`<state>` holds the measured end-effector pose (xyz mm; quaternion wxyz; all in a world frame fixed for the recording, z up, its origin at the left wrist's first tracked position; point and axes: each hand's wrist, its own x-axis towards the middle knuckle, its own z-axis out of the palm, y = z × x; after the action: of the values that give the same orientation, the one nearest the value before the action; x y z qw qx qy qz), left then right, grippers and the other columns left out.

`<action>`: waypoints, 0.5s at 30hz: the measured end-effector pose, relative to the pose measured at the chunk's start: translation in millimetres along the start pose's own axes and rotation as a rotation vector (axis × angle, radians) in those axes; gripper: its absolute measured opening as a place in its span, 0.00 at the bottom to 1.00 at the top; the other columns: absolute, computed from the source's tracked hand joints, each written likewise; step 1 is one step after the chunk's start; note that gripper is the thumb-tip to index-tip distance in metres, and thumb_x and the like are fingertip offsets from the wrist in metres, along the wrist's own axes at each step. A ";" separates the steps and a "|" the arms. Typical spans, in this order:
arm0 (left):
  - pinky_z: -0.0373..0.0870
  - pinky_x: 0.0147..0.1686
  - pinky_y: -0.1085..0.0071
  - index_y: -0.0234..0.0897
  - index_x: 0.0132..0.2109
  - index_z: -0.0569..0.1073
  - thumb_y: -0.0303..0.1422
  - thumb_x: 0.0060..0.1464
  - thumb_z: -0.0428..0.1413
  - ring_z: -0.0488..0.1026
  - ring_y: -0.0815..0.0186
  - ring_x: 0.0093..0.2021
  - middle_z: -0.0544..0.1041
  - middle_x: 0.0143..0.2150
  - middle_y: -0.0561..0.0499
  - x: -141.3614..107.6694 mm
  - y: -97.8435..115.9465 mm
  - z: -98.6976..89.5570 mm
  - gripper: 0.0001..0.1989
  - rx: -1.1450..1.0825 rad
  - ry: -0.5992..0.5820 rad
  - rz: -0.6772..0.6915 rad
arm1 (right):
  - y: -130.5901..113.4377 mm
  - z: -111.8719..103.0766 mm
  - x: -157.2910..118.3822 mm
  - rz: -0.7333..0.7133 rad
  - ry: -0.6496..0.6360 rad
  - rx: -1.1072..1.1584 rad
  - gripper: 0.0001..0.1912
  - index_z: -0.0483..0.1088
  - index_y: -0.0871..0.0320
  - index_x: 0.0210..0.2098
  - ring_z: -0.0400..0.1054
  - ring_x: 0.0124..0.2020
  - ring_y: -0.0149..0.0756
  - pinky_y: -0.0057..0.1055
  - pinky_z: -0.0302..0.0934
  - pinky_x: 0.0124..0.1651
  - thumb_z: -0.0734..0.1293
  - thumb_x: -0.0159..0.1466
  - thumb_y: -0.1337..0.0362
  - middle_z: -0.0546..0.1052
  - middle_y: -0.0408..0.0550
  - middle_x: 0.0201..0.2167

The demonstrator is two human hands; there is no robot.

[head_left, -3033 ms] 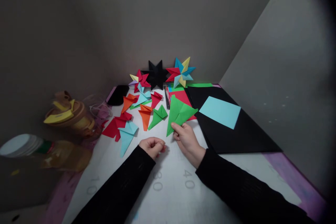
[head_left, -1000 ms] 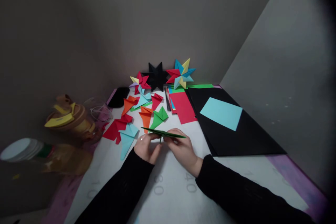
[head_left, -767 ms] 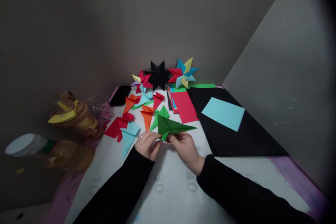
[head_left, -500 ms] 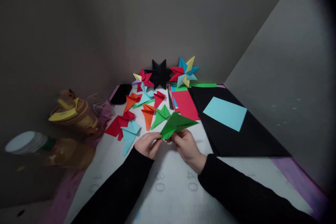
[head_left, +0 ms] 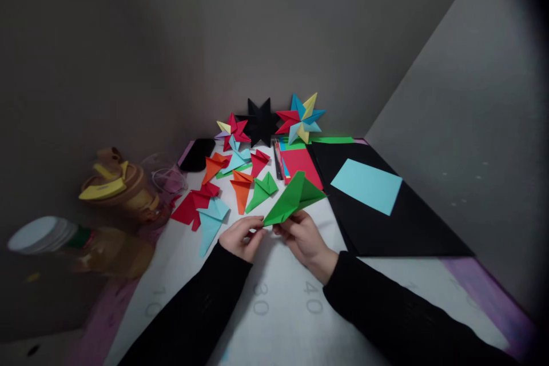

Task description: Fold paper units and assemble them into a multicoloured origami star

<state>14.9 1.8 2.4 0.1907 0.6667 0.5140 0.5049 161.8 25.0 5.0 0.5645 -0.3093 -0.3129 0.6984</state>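
A folded green paper piece point(head_left: 294, 200) is held up over the table between my two hands, its flaps partly spread apart. My left hand point(head_left: 242, 236) pinches its lower left corner between thumb and fingers. Under its lower edge, my right hand point(head_left: 306, 238) grips it with the fingers curled; some fingertips are hidden behind the paper. Just beyond lie a smaller folded green piece point(head_left: 263, 190) and an orange one point(head_left: 242, 187). Left of my left hand are a light blue folded piece point(head_left: 212, 220) and a red one point(head_left: 191, 209).
Paper stars, including a black one point(head_left: 261, 122) and a multicoloured one point(head_left: 301, 118), lean on the back wall. Black sheets point(head_left: 412, 229) with a light blue sheet point(head_left: 366, 186) lie right. A phone point(head_left: 197, 155) is back left; a jar point(head_left: 111, 249) and brown pot point(head_left: 124, 189) stand left.
The green paper's upper flap has risen and opened wider, showing more of the fold. My hands stay almost in the same place.
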 end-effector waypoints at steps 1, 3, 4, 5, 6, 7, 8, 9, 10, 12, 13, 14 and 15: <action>0.72 0.25 0.75 0.38 0.33 0.75 0.30 0.50 0.56 0.76 0.67 0.33 0.80 0.36 0.46 -0.1 -1.6 0.2 0.04 0.006 0.002 0.040 | -0.4 0.5 -0.2 0.017 -0.007 0.036 0.09 0.73 0.57 0.22 0.63 0.20 0.29 0.28 0.60 0.26 0.76 0.45 0.63 0.72 0.41 0.19; 0.73 0.27 0.76 0.37 0.33 0.75 0.29 0.51 0.55 0.76 0.68 0.32 0.79 0.34 0.47 0.5 -4.3 -0.2 0.04 0.012 0.018 0.108 | 0.4 0.1 -0.7 0.050 -0.015 0.088 0.09 0.73 0.57 0.22 0.64 0.20 0.30 0.29 0.61 0.27 0.76 0.43 0.65 0.73 0.42 0.18; 0.73 0.28 0.76 0.37 0.33 0.74 0.28 0.51 0.55 0.75 0.68 0.32 0.79 0.33 0.47 1.0 -5.3 -0.6 0.04 0.017 0.030 0.133 | 1.4 -0.8 -0.8 0.062 -0.012 0.111 0.09 0.73 0.57 0.22 0.65 0.21 0.30 0.29 0.62 0.28 0.77 0.42 0.66 0.74 0.42 0.19; 0.74 0.29 0.75 0.37 0.32 0.74 0.28 0.51 0.55 0.75 0.68 0.32 0.79 0.33 0.48 1.5 -6.2 -0.9 0.03 0.023 0.045 0.149 | 2.5 -2.0 -0.8 0.071 -0.004 0.133 0.09 0.74 0.57 0.22 0.67 0.22 0.31 0.30 0.64 0.29 0.77 0.42 0.66 0.75 0.42 0.19; 0.74 0.30 0.75 0.37 0.32 0.74 0.28 0.51 0.55 0.75 0.68 0.32 0.78 0.33 0.47 1.9 -6.8 -1.2 0.03 0.028 0.061 0.161 | 3.6 -3.3 -0.8 0.079 0.007 0.155 0.09 0.74 0.56 0.22 0.68 0.23 0.32 0.31 0.65 0.30 0.77 0.42 0.67 0.75 0.42 0.20; 0.74 0.31 0.75 0.36 0.32 0.73 0.28 0.51 0.55 0.75 0.68 0.32 0.78 0.33 0.47 2.2 -7.4 -1.4 0.02 0.030 0.074 0.173 | 4.6 -4.6 -0.6 0.083 0.016 0.175 0.09 0.74 0.56 0.23 0.69 0.24 0.33 0.31 0.65 0.31 0.77 0.42 0.68 0.76 0.42 0.20; 0.74 0.30 0.75 0.36 0.33 0.73 0.28 0.51 0.55 0.75 0.68 0.32 0.78 0.33 0.47 2.4 -7.9 -1.5 0.02 0.030 0.080 0.188 | 5.4 -5.8 -0.3 0.087 0.019 0.192 0.10 0.74 0.56 0.23 0.69 0.25 0.33 0.31 0.66 0.32 0.77 0.42 0.69 0.77 0.42 0.21; 0.74 0.30 0.76 0.36 0.34 0.73 0.28 0.52 0.56 0.75 0.69 0.32 0.77 0.33 0.48 2.5 -8.3 -1.6 0.02 0.030 0.080 0.203 | 6.1 -6.9 0.0 0.089 0.015 0.207 0.10 0.75 0.57 0.24 0.70 0.25 0.33 0.30 0.66 0.32 0.77 0.42 0.69 0.77 0.42 0.22; 0.74 0.30 0.76 0.36 0.35 0.73 0.28 0.52 0.55 0.75 0.69 0.32 0.77 0.33 0.48 2.5 -8.8 -1.7 0.03 0.030 0.075 0.219 | 6.7 -7.9 0.4 0.089 0.004 0.219 0.10 0.75 0.57 0.24 0.70 0.25 0.32 0.29 0.66 0.32 0.77 0.43 0.70 0.77 0.42 0.22; 0.73 0.30 0.76 0.37 0.37 0.73 0.26 0.53 0.54 0.74 0.70 0.32 0.77 0.33 0.49 2.6 -9.3 -2.1 0.04 0.037 0.051 0.249 | 7.7 -9.4 1.1 0.084 -0.027 0.234 0.09 0.75 0.58 0.24 0.69 0.24 0.31 0.28 0.66 0.30 0.76 0.44 0.70 0.77 0.43 0.22; 0.73 0.30 0.77 0.37 0.36 0.73 0.26 0.53 0.53 0.74 0.70 0.31 0.77 0.32 0.49 2.7 -9.3 -2.6 0.05 0.042 0.038 0.260 | 8.1 -10.0 1.4 0.082 -0.040 0.237 0.08 0.75 0.58 0.24 0.69 0.24 0.31 0.28 0.65 0.29 0.76 0.45 0.70 0.77 0.43 0.22; 0.73 0.30 0.77 0.37 0.36 0.72 0.25 0.53 0.53 0.74 0.70 0.31 0.77 0.32 0.49 3.0 -9.1 -3.3 0.05 0.044 0.029 0.270 | 8.4 -10.5 1.6 0.083 -0.049 0.239 0.08 0.75 0.58 0.24 0.69 0.24 0.31 0.28 0.65 0.29 0.76 0.46 0.69 0.77 0.43 0.21; 0.73 0.30 0.76 0.37 0.36 0.72 0.25 0.53 0.52 0.74 0.70 0.31 0.77 0.31 0.49 3.5 -8.7 -4.3 0.05 0.045 0.024 0.280 | 8.5 -10.8 1.7 0.082 -0.056 0.239 0.08 0.75 0.58 0.25 0.69 0.23 0.31 0.28 0.65 0.29 0.76 0.46 0.69 0.77 0.43 0.21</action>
<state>6.7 7.2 -0.7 0.0974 0.7299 0.4294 0.5229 165.0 26.2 -8.4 0.5593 -0.2331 -0.2301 0.7615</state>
